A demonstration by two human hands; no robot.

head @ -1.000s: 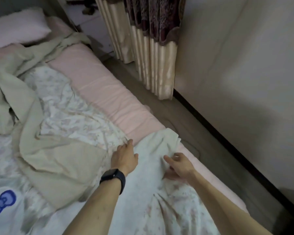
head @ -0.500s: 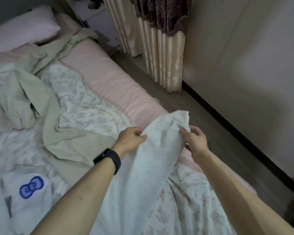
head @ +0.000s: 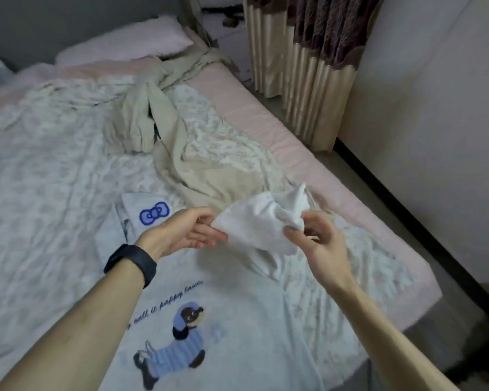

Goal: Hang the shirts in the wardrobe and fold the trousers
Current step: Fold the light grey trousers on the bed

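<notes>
A white shirt printed with a blue-striped dog and script lettering lies spread on the bed in front of me. Its far end is lifted and bunched between my hands. My left hand, with a black band on the wrist, pinches the left edge of that bunch. My right hand pinches the right edge. A beige garment, crumpled, lies further back on the bed. Another white garment with a blue bow print lies flat to the left of my left hand.
The bed carries a floral sheet over a pink mattress, with a pink pillow at its head. A narrow strip of floor runs between the bed and the wall on the right. Striped curtains hang at the far right.
Both hands took hold of the white shirt's end, lifted it off the bed edge and drew it back toward me. The view swung left, showing the dog print.
</notes>
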